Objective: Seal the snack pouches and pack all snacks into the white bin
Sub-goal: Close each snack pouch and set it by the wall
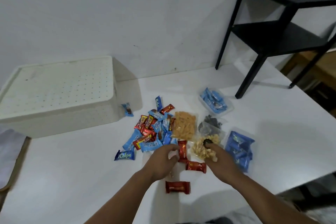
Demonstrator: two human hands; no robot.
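The white bin (60, 114) stands at the left with its perforated lid on. A heap of red and blue snack bars (153, 131) lies at the centre of the white table. My left hand (163, 160) grips a red bar (182, 151) at the heap's near edge. My right hand (218, 158) rests on a clear pouch of pale puffed snacks (201, 148). Beyond it lie a pouch of orange snacks (184, 125) and a pouch of dark pieces (209, 125). Two clear pouches of blue bars lie at the right (239, 148) and far right (214, 102).
Two loose red bars (196, 166) (177, 187) lie near my wrists. A blue Kolpa bar (125, 155) and a small blue bar (128, 109) lie apart from the heap. A black side table (283, 29) stands on the table's far right corner. The wall is behind.
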